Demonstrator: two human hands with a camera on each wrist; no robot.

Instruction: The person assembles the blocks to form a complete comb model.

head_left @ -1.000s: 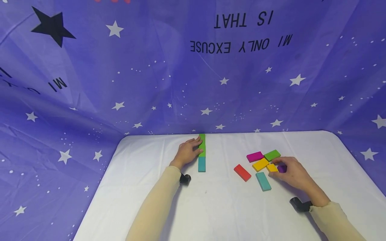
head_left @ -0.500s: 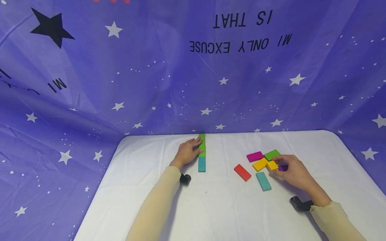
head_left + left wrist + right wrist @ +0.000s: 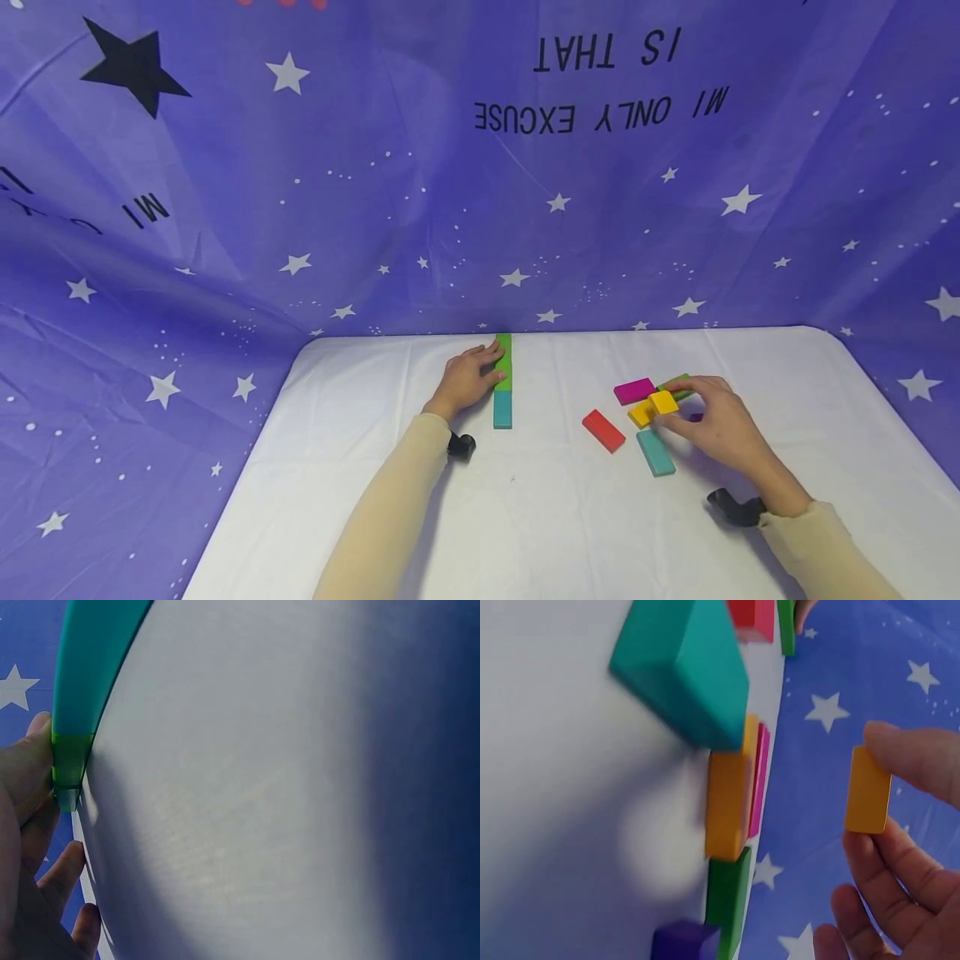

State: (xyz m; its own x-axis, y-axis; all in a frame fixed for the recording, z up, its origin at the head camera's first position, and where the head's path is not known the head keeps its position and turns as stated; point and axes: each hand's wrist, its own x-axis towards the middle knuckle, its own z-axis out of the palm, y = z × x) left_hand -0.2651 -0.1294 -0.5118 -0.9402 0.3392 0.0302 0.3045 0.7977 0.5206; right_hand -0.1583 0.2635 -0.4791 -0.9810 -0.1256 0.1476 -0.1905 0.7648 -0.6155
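The right hand (image 3: 717, 421) pinched a yellow block (image 3: 663, 403), while the left hand (image 3: 461, 382), its fingers spread, touched green blocks (image 3: 507, 358) at the tabletop's (image 3: 547, 517) far edge.

Worktop (image 3: 555, 525): white, cloth-covered, faintly creased, far corners rounded. Backdrop (image 3: 420, 225): purple-blue fabric, wrinkled at left, rising beyond far edge and along both sides; print of white stars (image 3: 288, 73), large black star (image 3: 138, 68), upside-down black lettering (image 3: 525, 117), red marks (image 3: 320, 3) at upper border.

Both hands (image 3: 467, 380) (image 3: 718, 423) forward, well apart
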